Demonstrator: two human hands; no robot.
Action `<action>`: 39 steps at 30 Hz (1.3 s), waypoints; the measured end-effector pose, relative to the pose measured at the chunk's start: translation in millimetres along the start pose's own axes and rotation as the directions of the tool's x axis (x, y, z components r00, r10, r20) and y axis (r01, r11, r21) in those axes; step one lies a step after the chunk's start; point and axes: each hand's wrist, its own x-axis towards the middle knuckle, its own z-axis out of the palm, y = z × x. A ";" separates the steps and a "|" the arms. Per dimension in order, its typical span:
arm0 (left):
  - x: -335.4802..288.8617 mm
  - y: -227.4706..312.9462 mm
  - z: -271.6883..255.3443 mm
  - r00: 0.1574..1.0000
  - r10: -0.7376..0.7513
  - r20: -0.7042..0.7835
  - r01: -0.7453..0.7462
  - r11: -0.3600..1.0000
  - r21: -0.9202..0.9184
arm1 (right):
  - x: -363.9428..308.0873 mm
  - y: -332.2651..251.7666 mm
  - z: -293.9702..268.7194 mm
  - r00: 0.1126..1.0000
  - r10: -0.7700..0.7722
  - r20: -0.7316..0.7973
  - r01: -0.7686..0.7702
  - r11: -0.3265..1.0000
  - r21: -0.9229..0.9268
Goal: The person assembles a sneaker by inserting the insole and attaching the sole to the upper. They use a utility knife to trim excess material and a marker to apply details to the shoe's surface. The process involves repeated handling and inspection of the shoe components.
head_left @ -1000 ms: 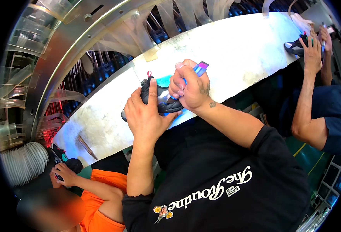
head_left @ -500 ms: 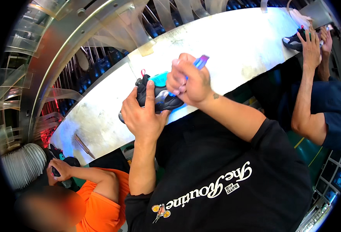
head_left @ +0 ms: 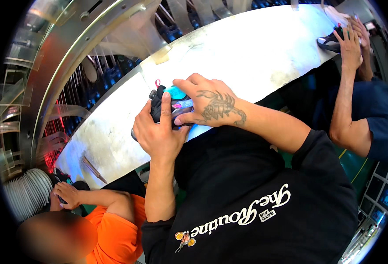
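A black shoe (head_left: 157,102) with a turquoise patch and a red pull loop is on the white work surface (head_left: 242,53). My left hand (head_left: 158,134) grips its near side, index finger stretched up along the upper and thumb below. My right hand (head_left: 216,102), its back turned up, is over the other end of the shoe. Between its thumb and fingers is a slim blue stick-like tool (head_left: 186,104) with a pink-purple end pointing left; its kind I cannot make out. The right hand hides much of the shoe and the rest of the tool.
Another pointed tool (head_left: 94,170) lies on the surface's left part. Clear plastic strips (head_left: 128,37) hang along the far edge. At left, a person in orange (head_left: 119,220) holds a dark item; at right, another person (head_left: 356,105) handles a black shoe (head_left: 330,42).
My right hand has turned over from a raised fist to back up, lower over the shoe. The blue tool's pink-purple end now points left. My left hand keeps its hold.
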 end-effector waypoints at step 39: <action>-12.6 -13.6 1.1 0.992 0.099 -0.072 -0.112 0.972 -0.207 | -18.5 41.8 -3.5 0.967 -0.246 0.064 0.174 0.825 0.537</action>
